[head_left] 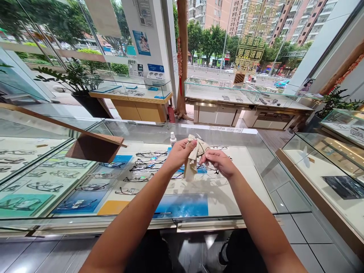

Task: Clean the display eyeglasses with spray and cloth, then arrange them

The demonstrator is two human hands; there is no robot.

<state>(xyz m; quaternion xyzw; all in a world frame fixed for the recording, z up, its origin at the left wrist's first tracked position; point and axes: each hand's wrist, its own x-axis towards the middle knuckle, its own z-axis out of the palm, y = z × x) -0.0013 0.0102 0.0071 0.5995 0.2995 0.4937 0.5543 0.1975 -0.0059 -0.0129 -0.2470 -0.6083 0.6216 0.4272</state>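
Over the glass desk, both bare arms reach out and meet above the display of spectacles. The left hand has its grip pinched on a pale cleaning cloth, thumb on top, the cloth bunched up with a tail hanging down towards the glass. The right hand is closed too, its fingers pinching a thin-framed pair of glasses just beside the cloth; the frame is fine and partly hidden, so exactly where the fingers sit on it I cannot tell. It looks like the wiping step: cloth folded round one lens, frame steadied by the other hand. My read is that the next move wants a light rubbing pinch through the cloth, the right hand holding the frame steady so the thin arms don't bend. Just beyond the hands, a small white spray bottle stands upright on the desk. Under the glass lie rows of frames on blue and cream pads. Further off, more showcases, a potted plant, and the street through the windows.
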